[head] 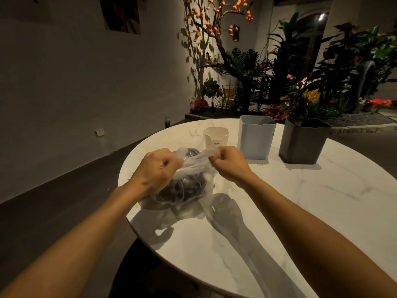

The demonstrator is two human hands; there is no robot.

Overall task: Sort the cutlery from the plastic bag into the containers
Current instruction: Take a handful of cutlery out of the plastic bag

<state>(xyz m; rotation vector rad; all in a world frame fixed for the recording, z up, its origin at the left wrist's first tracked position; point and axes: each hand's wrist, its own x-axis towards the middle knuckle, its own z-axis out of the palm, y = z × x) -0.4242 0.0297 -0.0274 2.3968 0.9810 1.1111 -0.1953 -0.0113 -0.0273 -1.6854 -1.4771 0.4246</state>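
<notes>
Start of task: bag not yet open, nothing sorted as far as I can see.

Both hands are at the bag (194, 166), centre of frame, near the left edge of the table (300, 201). The left hand (156, 168) has its fingers curled, gripping bunched plastic at the bag's upper left. The right hand (229, 164) pinches the plastic at its upper right, and the film is stretched between them, which looks like pulling the mouth apart. The cutlery (182, 188) is a dark mass inside the bag, just below and between the hands; single pieces can't be told apart. Three containers stand in a row just behind the bag, toward upper right: white cup (216, 137), blue bin (255, 138), grey bin (303, 141). Their insides are mostly hidden, so contents unknown. Left to do: open the bag, pull the pieces out, sort all of them.
</notes>
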